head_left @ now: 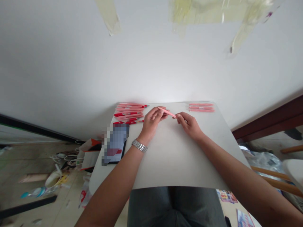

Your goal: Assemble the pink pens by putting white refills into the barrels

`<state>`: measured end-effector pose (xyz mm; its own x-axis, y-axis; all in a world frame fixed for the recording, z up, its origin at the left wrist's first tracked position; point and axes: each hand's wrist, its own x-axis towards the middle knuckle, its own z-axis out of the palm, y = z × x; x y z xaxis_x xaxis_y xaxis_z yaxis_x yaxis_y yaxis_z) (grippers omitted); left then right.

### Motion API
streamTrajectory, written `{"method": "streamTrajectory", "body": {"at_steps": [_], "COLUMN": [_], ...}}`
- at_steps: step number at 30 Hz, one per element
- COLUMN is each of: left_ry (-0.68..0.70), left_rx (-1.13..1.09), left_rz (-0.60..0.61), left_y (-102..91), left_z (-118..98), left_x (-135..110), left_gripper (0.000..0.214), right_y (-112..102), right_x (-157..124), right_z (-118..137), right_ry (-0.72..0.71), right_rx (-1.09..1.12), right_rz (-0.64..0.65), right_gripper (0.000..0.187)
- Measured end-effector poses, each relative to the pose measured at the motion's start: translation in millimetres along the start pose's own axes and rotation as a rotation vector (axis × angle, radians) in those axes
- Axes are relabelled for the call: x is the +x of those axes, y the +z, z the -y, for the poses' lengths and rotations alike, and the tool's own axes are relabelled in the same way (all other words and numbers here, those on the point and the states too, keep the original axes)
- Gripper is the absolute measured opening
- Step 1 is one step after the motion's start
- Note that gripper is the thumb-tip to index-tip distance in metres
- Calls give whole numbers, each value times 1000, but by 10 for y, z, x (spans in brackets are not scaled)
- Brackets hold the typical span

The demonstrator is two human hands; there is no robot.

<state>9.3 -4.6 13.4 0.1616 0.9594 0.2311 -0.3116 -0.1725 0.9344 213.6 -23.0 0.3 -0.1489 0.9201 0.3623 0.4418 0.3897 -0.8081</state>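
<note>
Pink pen [168,113] right of phone [115,142] and pen pile [130,109]

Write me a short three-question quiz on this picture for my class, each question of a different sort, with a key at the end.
1. True or false: the left hand and the right hand both touch the pink pen.

2. Fill in the missing word: the larger group of pens lies on the person's ____ side of the table.

3. Multiple choice: on which arm does the person wear the silver metal band?
A) the right
B) the left
C) both

Key: 1. True. 2. Left. 3. B.
</note>
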Motion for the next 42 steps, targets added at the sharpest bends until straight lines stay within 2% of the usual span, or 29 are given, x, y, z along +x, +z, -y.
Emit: {"method": "streamTrajectory", "body": {"at_steps": [3, 9, 22, 27, 35, 39, 42], "left_ry": [10, 24, 10, 0, -6, -14, -12], "left_rx": [1, 10, 25, 10, -6, -19, -25], "left_rz": [-34, -52, -76, -83, -56, -40, -33], "left_y": [-14, -38, -42, -49, -26, -26, -27], "left_z": [14, 26, 23, 46, 30, 34, 40], "left_x": [5, 16, 22, 32, 11, 13, 16], "left_gripper": [33, 29, 32, 34, 30, 31, 29], "right_y": [29, 58, 4, -8, -7, 32, 40], "right_x": [-9, -12, -18, 4, 5, -10, -28], "right_z": [-40, -67, 8, 8, 25, -34, -43], "right_ry": [5, -11, 31, -46, -113, -19, 10], "right_rx": [37, 84, 41, -17, 34, 19, 14], "right_rz": [-46, -70, 0, 15, 105, 59, 22], "right_gripper": [29, 24, 41, 48, 45, 33, 32]}}
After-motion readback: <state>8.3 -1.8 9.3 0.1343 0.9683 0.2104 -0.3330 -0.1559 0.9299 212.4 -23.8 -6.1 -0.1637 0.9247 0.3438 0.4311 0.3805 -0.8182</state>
